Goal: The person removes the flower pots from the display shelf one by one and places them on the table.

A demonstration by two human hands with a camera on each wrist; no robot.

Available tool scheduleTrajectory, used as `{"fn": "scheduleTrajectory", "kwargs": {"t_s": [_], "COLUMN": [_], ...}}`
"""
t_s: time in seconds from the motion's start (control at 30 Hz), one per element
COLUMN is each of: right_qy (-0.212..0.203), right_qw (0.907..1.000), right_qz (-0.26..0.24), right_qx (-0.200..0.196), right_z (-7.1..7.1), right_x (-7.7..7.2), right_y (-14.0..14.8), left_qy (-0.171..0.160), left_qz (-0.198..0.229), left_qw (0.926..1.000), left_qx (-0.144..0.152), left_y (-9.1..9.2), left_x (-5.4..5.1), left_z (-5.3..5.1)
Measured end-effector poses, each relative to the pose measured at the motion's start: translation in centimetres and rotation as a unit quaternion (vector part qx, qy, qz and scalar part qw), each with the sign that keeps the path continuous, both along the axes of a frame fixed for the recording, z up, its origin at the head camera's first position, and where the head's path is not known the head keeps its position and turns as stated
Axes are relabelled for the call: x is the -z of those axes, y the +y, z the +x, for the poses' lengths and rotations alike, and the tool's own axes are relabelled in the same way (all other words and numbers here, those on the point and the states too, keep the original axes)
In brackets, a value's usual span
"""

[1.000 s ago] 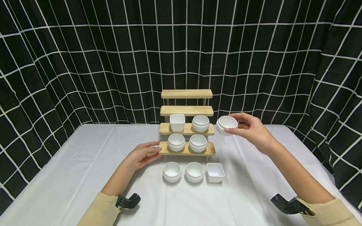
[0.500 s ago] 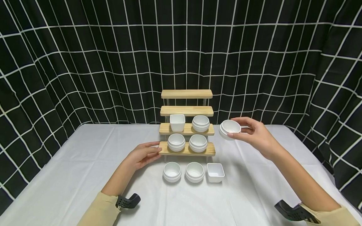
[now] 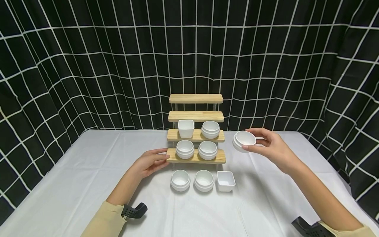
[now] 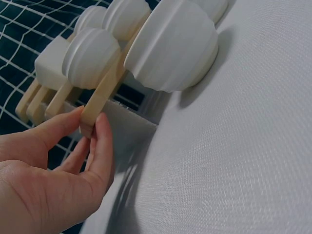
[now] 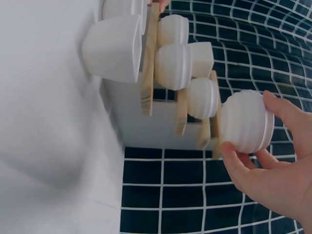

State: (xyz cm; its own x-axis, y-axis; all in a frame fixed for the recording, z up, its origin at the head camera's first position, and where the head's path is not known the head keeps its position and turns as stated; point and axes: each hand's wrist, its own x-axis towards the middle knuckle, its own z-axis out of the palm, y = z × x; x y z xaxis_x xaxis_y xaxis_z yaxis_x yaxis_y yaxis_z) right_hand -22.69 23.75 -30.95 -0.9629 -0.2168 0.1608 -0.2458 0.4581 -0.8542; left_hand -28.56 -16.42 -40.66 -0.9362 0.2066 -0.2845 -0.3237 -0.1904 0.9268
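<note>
My right hand holds a round white ribbed bowl in the air, right of the wooden tiered display stand. Thumb and fingers grip the bowl from opposite sides in the right wrist view. With the left hand I pinch the left end of the lowest board, thumb on one face and fingers on the other. Two round bowls stand on that board. The board above carries a square white bowl and a round bowl.
On the white cloth in front of the stand sit two round bowls, one left and one in the middle, with a square bowl to their right. Two upper boards bear nothing. A black grid-patterned curtain hangs behind.
My right hand has moved right and lower in the head view, carrying the round bowl away from the stand. The left hand keeps its pinch on the board.
</note>
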Motion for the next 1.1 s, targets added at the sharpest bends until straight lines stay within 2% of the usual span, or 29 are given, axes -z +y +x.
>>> {"fn": "scheduleTrajectory", "kwargs": {"t_s": [0.2,0.6,1.1], "right_qy": [0.003,0.007,-0.014], "right_qw": [0.9999,0.9999,0.9999], "right_qz": [0.01,-0.01,-0.003], "right_qx": [0.002,-0.009,-0.009], "right_z": [0.3,1.0,1.5], "right_x": [0.4,1.0,2.1], "right_y": [0.3,0.8,1.4], "left_qy": [0.0,0.001,0.001], "left_qz": [0.003,0.001,-0.002], "left_qw": [1.0,1.0,1.0], "left_qx": [0.002,0.0,0.0], "left_y": [-0.1,0.0,-0.1], "left_x": [0.0,0.1,0.0], "left_z": [0.0,-0.1,0.0]}}
